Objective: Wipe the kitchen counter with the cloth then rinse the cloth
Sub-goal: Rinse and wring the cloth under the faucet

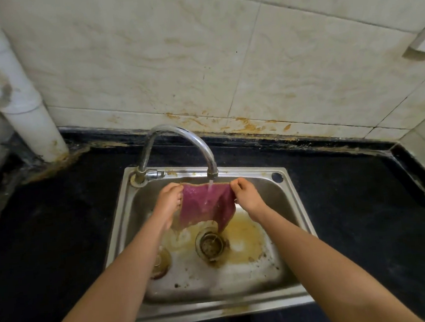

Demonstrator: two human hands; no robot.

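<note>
A purple-pink cloth [206, 204] hangs spread out over the steel sink [289, 200], directly under the spout of the curved chrome tap [179, 135]. A thin stream of water falls onto its upper middle. My left hand [170, 201] pinches the cloth's upper left corner and my right hand [246, 196] pinches the upper right corner. The cloth's lower edge dangles above the drain strainer [209, 243]. Black counter [358, 213] surrounds the sink on both sides.
Yellow-brown stains and pooled water cover the sink bottom around the drain. A white pipe [31, 119] stands at the back left on the counter. Stained beige wall tiles [198, 60] rise behind the tap. A second strainer piece [161, 262] lies left of the drain.
</note>
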